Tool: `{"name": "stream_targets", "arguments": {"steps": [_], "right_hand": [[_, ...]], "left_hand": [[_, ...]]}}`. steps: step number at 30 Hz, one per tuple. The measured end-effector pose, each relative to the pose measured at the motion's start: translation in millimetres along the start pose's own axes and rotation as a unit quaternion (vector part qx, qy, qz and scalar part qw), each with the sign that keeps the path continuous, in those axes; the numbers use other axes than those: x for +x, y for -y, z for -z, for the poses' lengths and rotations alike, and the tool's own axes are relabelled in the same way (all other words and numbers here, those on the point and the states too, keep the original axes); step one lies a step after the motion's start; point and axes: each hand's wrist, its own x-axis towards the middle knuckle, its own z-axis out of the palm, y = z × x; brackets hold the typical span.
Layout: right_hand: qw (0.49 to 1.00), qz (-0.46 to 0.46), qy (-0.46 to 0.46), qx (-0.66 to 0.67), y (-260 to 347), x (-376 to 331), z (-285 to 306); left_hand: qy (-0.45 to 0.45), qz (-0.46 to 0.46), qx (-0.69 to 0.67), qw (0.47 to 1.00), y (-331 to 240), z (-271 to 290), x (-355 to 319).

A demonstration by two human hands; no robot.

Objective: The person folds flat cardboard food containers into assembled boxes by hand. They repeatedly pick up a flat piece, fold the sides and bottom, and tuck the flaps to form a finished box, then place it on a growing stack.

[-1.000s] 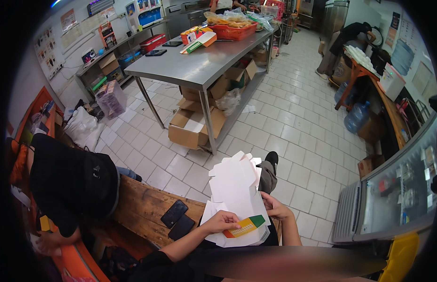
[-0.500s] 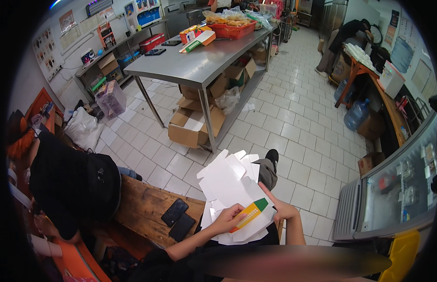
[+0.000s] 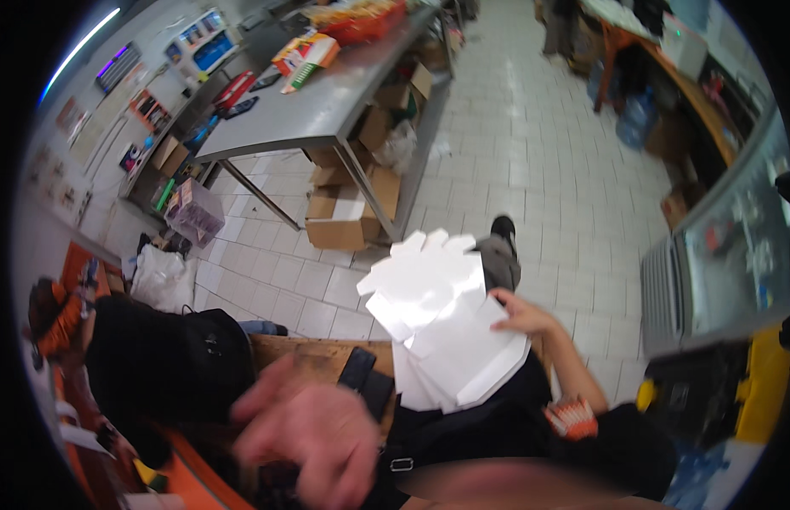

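Note:
Several flat white die-cut carton blanks (image 3: 441,293) with tabbed edges lie stacked on my lap. My right hand (image 3: 524,314) grips the right edge of the blanks, thumb and fingers closed on the card. Close to the camera at lower left, my left hand (image 3: 314,433) is raised and blurred, fingers apart, with nothing visible in it. Beyond that hand, two dark phones (image 3: 367,378) rest on the wooden bench (image 3: 314,350). A small yellow patch (image 3: 147,474) shows by the orange surface at far lower left; its kind is unclear.
A person in black (image 3: 169,365) sits at my left. A steel table (image 3: 284,119) stands ahead, bearing a red basket (image 3: 361,24) and an orange carton (image 3: 301,55), with cardboard boxes (image 3: 348,212) beneath. On the right are a glass-front fridge (image 3: 735,255) and a water bottle (image 3: 637,123).
My left hand has left the blanks and swung left and up toward the camera. The yellow-and-green carton it held is out of it. My right hand has shifted along the blanks' edge.

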Motion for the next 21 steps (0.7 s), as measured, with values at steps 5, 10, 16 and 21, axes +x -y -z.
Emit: {"name": "stream_targets", "arguments": {"steps": [5, 10, 16, 21], "right_hand": [[0.999, -0.005, -0.009, -0.033, 4, -4, 3], [0.999, -0.049, 0.000, 0.013, 9, -6, -2], [0.998, -0.048, 0.006, 0.034, 3, -3, 0], [0.999, -0.025, 0.008, -0.020, 1, -2, 3]], "left_hand": [[-0.152, -0.451, 0.069, 0.877, 3, 2, 112], [-0.019, -0.547, 0.045, 0.836, 16, 3, 143], [0.017, -0.556, -0.014, 0.831, 31, 3, 146], [0.021, -0.559, -0.037, 0.828, 38, -2, 146]]}}
